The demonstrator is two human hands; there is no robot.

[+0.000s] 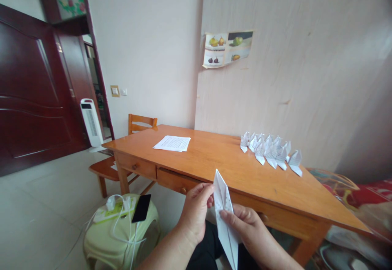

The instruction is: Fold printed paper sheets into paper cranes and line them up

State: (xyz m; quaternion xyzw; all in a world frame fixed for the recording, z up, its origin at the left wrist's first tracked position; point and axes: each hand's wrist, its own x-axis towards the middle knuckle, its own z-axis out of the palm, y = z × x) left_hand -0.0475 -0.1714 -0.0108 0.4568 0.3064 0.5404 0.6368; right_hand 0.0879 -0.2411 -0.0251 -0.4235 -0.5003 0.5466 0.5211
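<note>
A long, narrow piece of folded white paper [225, 217], pointed at its top, stands nearly upright over my lap in front of the table's edge. My right hand [248, 223] grips its right side, with the thumb on the front face and the fingers behind. At the upper left edge, the thumb and curled fingers of my left hand [197, 209] close on the paper; part of those fingers is hidden. Faint print shows on the paper near the middle crease. Several folded paper pieces [271, 151] stand in rows on the table's right part.
The wooden table [211, 156] stands against the wall, with a stack of printed sheets [172, 143] on it. To the left, a plastic stool [101, 241] bears a power strip [114, 213], white cables and a black phone [141, 208]. A wooden chair [142, 123] is behind.
</note>
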